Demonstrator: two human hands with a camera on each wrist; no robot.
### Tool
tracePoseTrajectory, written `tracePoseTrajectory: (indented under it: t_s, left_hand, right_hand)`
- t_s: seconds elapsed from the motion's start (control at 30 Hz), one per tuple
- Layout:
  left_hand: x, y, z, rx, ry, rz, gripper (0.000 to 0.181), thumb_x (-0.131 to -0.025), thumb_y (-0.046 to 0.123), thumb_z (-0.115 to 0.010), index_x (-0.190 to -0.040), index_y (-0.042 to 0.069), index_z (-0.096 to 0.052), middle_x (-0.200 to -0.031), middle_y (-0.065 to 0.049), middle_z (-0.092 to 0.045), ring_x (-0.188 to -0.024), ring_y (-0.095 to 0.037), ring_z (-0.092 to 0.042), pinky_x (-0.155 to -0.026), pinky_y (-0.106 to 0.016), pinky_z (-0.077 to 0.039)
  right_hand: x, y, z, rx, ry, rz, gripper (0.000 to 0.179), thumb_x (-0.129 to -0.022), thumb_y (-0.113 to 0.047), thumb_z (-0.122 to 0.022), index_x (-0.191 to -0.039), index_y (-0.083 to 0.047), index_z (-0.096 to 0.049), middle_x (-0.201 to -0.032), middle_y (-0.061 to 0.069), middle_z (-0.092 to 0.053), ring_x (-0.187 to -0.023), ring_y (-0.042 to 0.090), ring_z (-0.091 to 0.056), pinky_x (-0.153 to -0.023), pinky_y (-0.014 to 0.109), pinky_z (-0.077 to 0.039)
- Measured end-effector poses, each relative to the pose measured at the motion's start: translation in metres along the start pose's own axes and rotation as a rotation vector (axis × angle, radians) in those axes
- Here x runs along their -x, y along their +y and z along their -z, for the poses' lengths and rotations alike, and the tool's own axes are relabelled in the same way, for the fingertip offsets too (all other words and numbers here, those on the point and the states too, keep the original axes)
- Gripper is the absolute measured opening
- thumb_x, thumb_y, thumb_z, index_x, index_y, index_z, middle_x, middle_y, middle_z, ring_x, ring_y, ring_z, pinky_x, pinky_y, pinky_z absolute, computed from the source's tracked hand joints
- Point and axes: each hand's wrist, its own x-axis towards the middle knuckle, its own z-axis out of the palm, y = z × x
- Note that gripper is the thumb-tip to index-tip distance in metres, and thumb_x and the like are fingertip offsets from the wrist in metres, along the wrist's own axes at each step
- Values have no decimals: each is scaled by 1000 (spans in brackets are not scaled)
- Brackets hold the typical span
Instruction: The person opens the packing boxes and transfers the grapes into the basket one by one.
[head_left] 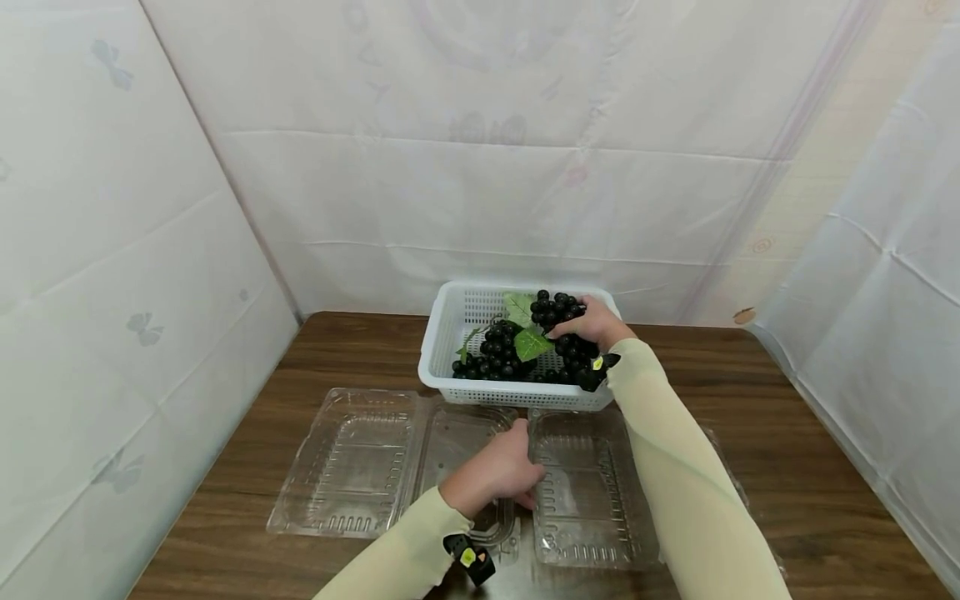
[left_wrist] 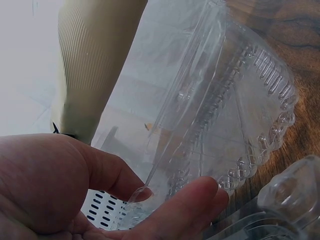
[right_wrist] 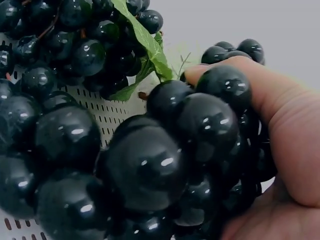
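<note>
My right hand [head_left: 598, 323] reaches into a white slotted basket [head_left: 430, 350] and grips a bunch of black grapes [head_left: 553, 310]. In the right wrist view, the thumb lies over the upper part of this bunch [right_wrist: 205, 125], with the other fingers hidden behind the fruit. Another bunch of dark grapes [head_left: 497, 354] with green leaves [head_left: 531, 343] lies in the left of the basket. In front of the basket, my left hand [head_left: 504, 467] pinches the left edge of a clear plastic clamshell box [head_left: 581, 487]. The left wrist view shows the thumb right at the box's rim [left_wrist: 145, 194].
A second clear clamshell box [head_left: 352, 467] lies spread open on the left, its other half [head_left: 450, 442] partly beneath my left forearm. All stand on a brown wooden table [head_left: 840, 517]. White sheeting [head_left: 495, 200] hangs behind and along both sides.
</note>
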Motion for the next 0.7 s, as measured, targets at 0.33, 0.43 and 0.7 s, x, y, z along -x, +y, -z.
tracePoseTrajectory:
  t_s: [0.33, 0.43, 0.7]
  left_hand:
    - [1, 2, 0, -7, 12, -13, 85, -97, 6, -64, -163, -1, -11, -75, -13, -68, -57, -25, -71, -61, -36, -60]
    - [2, 2, -2, -6, 10, -12, 84, -97, 6, -64, -163, -1, -11, -77, -12, -68, -57, -25, -71, -60, -36, -60]
    - [3, 4, -4, -13, 25, -12, 85, -96, 6, -65, -162, -1, -13, -94, -22, -71, -57, -26, -71, -59, -36, -60]
  right_hand:
    - [-3, 4, 2, 41, -78, -17, 101, -89, -27, -80, -165, -9, -16, -169, 24, -15, -150, 47, -28, -116, 61, -38]
    - [-1, 5, 2, 38, -86, -23, 97, -90, -27, -78, -164, -7, -17, -168, 25, -17, -150, 47, -29, -116, 60, -38]
    - [-1, 7, 6, 89, -136, -46, 95, -92, -30, -75, -164, -8, -17, -169, 25, -12, -149, 47, -29, -113, 59, -41]
